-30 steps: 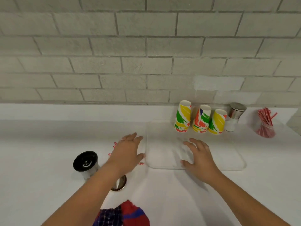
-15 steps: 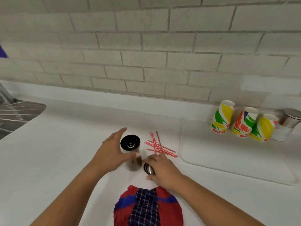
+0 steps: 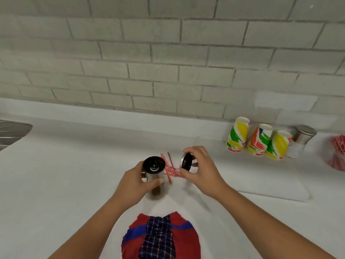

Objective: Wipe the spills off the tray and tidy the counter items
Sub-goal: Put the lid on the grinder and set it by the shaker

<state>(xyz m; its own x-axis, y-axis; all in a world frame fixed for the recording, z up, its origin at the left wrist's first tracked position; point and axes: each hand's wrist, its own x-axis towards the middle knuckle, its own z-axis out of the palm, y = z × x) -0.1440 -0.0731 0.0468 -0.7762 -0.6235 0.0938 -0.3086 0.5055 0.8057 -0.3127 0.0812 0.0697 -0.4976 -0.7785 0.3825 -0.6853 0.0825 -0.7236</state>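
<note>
White counter [image 3: 74, 174]; shaker [image 3: 154, 171] within curled left fingers [image 3: 151, 184], its lid [image 3: 186, 162] between right fingers [image 3: 196, 151] and thumb

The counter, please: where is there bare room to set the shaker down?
Bare counter spreads left of the left hand, toward the sink. The tray front, below the cups, is also free. Crowded: the loose straws by the right hand, and the cloth at the near edge.

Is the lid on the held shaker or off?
Off: the right hand holds the lid beside the shaker, gripped by the left hand.
</note>
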